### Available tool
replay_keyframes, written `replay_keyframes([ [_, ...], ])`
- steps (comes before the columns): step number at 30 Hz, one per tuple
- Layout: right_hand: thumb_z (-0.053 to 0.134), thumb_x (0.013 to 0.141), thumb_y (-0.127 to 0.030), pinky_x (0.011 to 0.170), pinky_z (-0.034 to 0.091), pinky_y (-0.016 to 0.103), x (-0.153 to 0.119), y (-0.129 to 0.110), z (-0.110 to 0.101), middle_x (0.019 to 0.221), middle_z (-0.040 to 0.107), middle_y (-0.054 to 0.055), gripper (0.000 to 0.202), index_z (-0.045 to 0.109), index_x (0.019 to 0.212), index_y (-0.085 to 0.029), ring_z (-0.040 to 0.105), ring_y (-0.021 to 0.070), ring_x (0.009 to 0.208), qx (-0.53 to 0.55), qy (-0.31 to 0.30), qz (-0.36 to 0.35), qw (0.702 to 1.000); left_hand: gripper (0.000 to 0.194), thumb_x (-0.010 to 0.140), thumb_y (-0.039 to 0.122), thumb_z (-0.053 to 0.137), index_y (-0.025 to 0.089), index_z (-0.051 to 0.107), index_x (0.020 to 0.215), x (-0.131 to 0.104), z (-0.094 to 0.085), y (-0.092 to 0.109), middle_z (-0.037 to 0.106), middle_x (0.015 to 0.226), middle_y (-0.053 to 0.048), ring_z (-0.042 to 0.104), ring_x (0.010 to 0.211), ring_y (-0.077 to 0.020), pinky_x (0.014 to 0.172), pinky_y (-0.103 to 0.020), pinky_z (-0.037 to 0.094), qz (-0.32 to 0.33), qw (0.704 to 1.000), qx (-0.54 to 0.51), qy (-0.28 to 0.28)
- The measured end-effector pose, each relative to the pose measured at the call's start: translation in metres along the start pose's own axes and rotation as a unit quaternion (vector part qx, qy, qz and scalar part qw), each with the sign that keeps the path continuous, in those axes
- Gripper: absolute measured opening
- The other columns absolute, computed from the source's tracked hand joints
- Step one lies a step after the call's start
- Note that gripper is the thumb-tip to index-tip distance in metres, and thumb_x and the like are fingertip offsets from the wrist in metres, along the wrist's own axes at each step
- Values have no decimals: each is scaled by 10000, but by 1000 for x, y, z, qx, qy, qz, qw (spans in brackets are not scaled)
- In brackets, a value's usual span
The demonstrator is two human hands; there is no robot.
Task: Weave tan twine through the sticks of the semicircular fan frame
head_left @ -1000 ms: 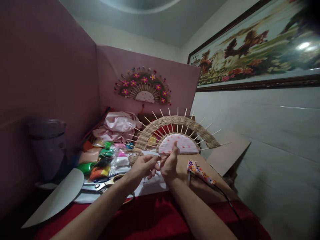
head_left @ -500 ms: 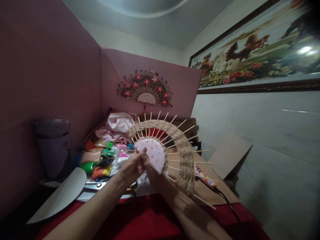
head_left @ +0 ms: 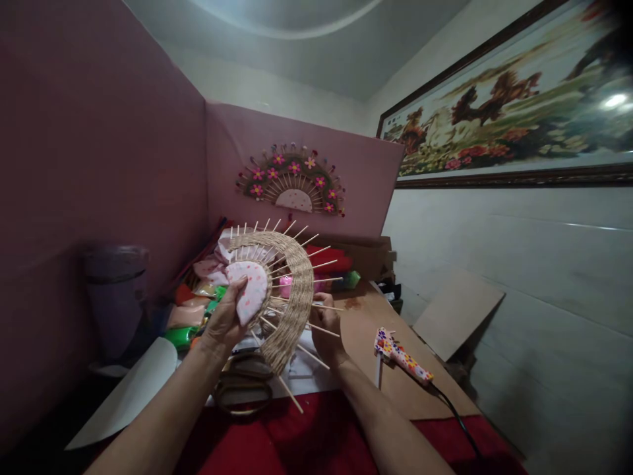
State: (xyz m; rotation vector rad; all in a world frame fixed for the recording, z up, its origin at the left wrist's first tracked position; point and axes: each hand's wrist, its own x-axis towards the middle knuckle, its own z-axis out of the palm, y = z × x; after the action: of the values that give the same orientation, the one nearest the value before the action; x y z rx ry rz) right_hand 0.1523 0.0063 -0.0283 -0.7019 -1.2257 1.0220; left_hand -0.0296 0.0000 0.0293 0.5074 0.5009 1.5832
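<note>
My left hand (head_left: 225,316) grips a half-round fan (head_left: 297,284) at its white, red-dotted fabric centre, thumb on the front. Thin wooden sticks radiate from that centre through a woven band of tan twine, their tips poking past the outer edge. My right hand (head_left: 326,330) is at the band's right side, partly behind the sticks. Its fingers are curled, and what they hold, if anything, is hidden. Below the fan lie scissors (head_left: 242,396) with large looped handles.
A flower-patterned glue gun (head_left: 403,356) with a black cord lies on brown board (head_left: 356,389) at right. Coloured clay packets (head_left: 182,316) and pink cloth (head_left: 210,270) are at left, near a white curved sheet (head_left: 133,389). A decorated fan (head_left: 294,178) hangs on the pink panel.
The fan has moved left and turned, still in my left hand. My right hand has left the fabric centre and gone right to the outer band. The glue gun shows fully now.
</note>
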Motion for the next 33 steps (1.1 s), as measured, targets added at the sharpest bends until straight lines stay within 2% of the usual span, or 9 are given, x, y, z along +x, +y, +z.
replay_keyframes([
  [4,642,697,-261,650,413,234,4,-4,-4,663,598,-17,28,651,722,-255,535,157,718,-124,13,-98,987,195,801,107,469,92,602,943,8,-8,5,694,675,-59,646,529,-145,533,-234,557,15,1000,3,9],
  [7,663,687,-241,742,411,247,7,-6,-4,794,620,15,48,647,641,-241,523,163,838,-147,14,-148,978,188,799,115,479,91,606,935,13,-14,6,692,669,-60,646,531,-145,553,-245,563,18,1000,17,2],
  [8,658,696,-248,732,417,247,9,-5,-4,818,617,23,71,639,630,-230,525,158,828,-129,10,-141,982,190,798,117,484,91,606,941,14,-16,6,695,683,-62,649,543,-146,562,-249,564,22,1000,19,3],
  [10,632,725,-293,588,417,222,11,-3,-3,736,595,14,118,621,645,-206,514,122,654,-69,-11,-79,994,205,797,119,490,92,605,965,16,-19,7,700,712,-68,656,569,-152,574,-256,566,33,999,20,10],
  [12,617,736,-338,426,321,182,12,1,-2,588,532,-26,170,598,662,-187,397,71,459,-24,-40,0,999,218,800,119,490,96,603,986,18,-22,9,703,726,-73,661,585,-157,574,-260,566,39,999,19,11],
  [15,622,729,-354,351,203,159,13,5,-3,502,477,-53,203,580,669,-164,299,41,388,-21,-39,45,998,220,810,118,477,88,601,989,21,-26,12,706,733,-87,667,603,-171,575,-274,568,34,999,18,11],
  [21,604,741,-350,334,177,148,18,3,-11,367,358,-103,211,593,855,-173,283,49,339,-32,-17,18,999,245,827,98,459,85,596,1029,25,-31,16,706,693,-66,659,558,-148,599,-251,566,66,997,5,38],
  [27,581,742,-301,403,277,165,16,3,-14,585,547,-24,141,603,718,-164,362,50,450,-86,-36,-26,995,277,804,127,518,97,585,1072,27,-33,16,703,691,-66,655,544,-152,591,-248,563,45,997,5,57],
  [33,553,742,-246,468,335,198,16,-2,-14,535,486,-44,174,643,863,-159,417,82,488,-136,-22,-66,988,237,805,136,506,96,604,1016,28,-37,17,702,692,-67,654,543,-156,569,-252,562,44,997,22,54],
])
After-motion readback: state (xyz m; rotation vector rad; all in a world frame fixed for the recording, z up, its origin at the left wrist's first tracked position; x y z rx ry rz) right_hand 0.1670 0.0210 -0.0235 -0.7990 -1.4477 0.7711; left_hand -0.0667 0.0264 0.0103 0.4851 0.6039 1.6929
